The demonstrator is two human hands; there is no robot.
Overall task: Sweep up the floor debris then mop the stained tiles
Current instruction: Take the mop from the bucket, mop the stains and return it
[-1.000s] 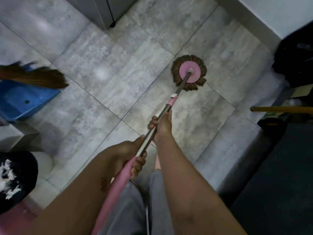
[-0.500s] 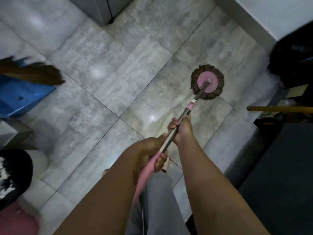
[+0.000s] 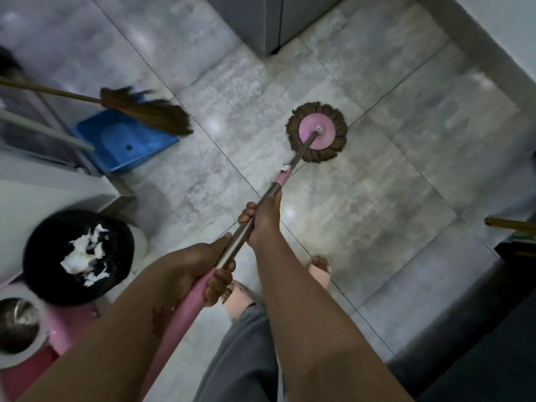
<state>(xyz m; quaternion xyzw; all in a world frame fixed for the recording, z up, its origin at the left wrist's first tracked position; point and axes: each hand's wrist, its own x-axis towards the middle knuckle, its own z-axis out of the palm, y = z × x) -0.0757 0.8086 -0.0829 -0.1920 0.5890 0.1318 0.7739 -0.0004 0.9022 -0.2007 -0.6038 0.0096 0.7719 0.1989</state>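
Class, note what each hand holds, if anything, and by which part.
Both grip the pink-handled, brown-fringed floor mop: left hand where the pink sleeve meets the metal shaft, right hand lower on bare metal.

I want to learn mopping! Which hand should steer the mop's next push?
Probably the right hand: it grips the pole nearer the mop head. The left hand holds the pink grip by the body.
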